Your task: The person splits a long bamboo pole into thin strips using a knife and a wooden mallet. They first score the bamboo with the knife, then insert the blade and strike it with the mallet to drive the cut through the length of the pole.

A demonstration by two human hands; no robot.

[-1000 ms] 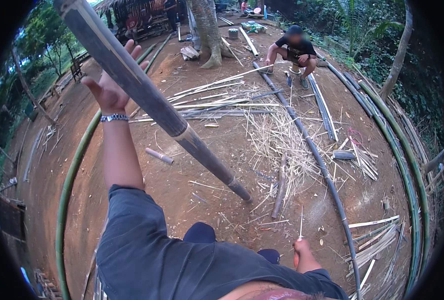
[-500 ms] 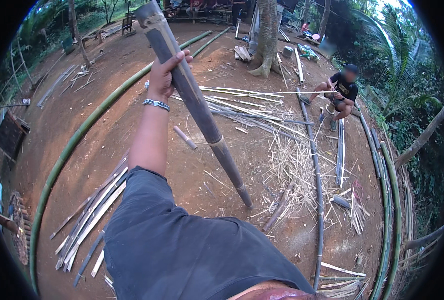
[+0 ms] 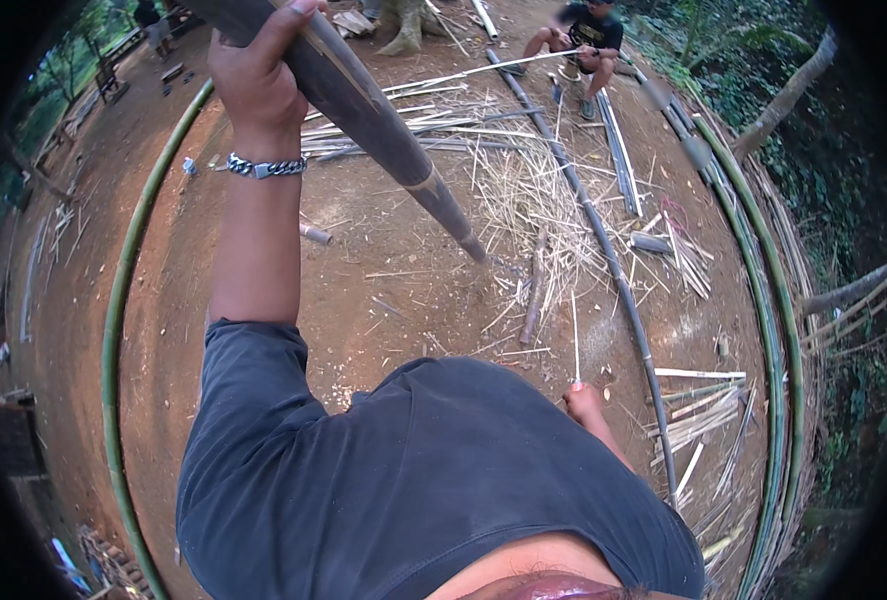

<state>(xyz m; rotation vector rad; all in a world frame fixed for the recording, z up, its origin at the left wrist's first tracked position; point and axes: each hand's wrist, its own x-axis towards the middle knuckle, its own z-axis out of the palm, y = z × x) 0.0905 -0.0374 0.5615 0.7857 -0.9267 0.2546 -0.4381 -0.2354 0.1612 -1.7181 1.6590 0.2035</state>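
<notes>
My left hand, with a chain bracelet at the wrist, is wrapped round a thick dark bamboo pole. The pole slants down to the right from the hand; its top runs out of view, and its lower end is close to the ground by the wood shavings. Low at the right, my right hand is closed on a thin, straight, pale blade-like thing that points away from me. It appears nearly edge-on, so its exact kind is unclear. The two hands are far apart.
Ahead right, a co-worker squats with a long pale strip. Curly shavings and split bamboo strips litter the dirt. A long dark pole lies to the right, green bamboo along the left. More strips lie near right.
My right hand has come into view with the thin blade-like thing. The left hand still grips the pole; both sit higher and further left in the picture as the view has tilted down.
</notes>
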